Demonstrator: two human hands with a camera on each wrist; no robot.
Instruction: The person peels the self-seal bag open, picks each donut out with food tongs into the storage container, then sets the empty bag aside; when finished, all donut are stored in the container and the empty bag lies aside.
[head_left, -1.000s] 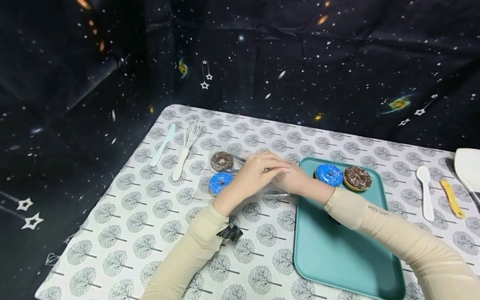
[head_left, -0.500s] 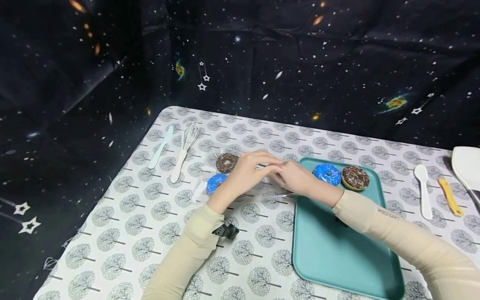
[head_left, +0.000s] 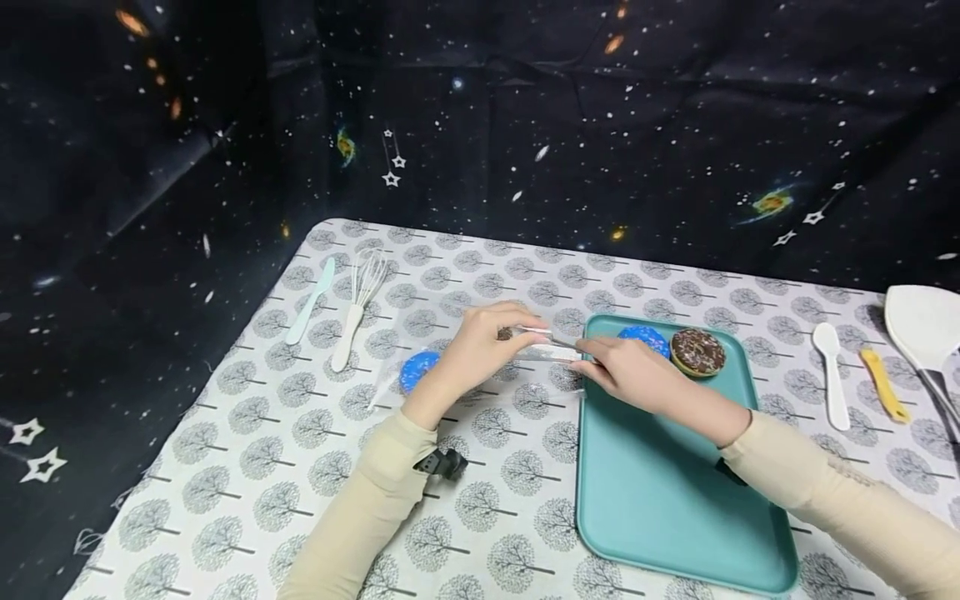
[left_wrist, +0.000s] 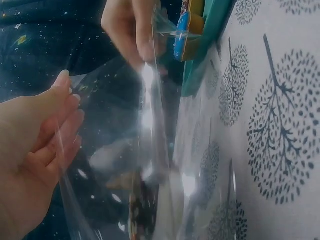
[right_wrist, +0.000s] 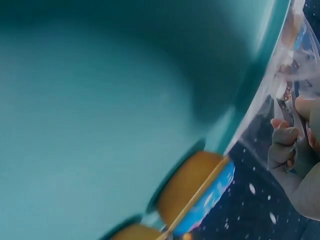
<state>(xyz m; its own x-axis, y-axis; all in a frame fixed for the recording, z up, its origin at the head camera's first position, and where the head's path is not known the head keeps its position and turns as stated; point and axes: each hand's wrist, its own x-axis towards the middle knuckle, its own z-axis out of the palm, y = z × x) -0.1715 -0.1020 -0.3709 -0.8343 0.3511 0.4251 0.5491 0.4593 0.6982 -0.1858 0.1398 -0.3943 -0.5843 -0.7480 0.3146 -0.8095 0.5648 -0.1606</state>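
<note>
My left hand (head_left: pixel 480 350) pinches the upper edge of a clear plastic bag (left_wrist: pixel 105 140), holding it raised. Opposite it, my right hand (head_left: pixel 630 371) grips slim metal tongs (left_wrist: pixel 150 110), which reach into the bag. At the tongs' far end a chocolate donut (left_wrist: pixel 143 212) with sprinkles shows through the plastic; in the head view the left fingers mostly hide it. A blue donut (head_left: pixel 418 371) lies in the bag behind the left wrist. On the teal tray (head_left: pixel 675 500), beside the right hand, sit another blue donut (head_left: pixel 643 338) and another chocolate donut (head_left: pixel 697 352).
Left of the bag lie a whisk (head_left: pixel 352 325) and a pale blue knife (head_left: pixel 311 302). Right of the tray are a white spoon (head_left: pixel 831 375), a yellow-handled utensil (head_left: pixel 885 385) and a white spatula (head_left: pixel 922 325). A tree-print cloth (head_left: pixel 247 508) covers the table.
My hands have drawn apart; the right one moved right and over the tray with the tongs. The chocolate donut in the bag has shifted right, toward the left fingers.
</note>
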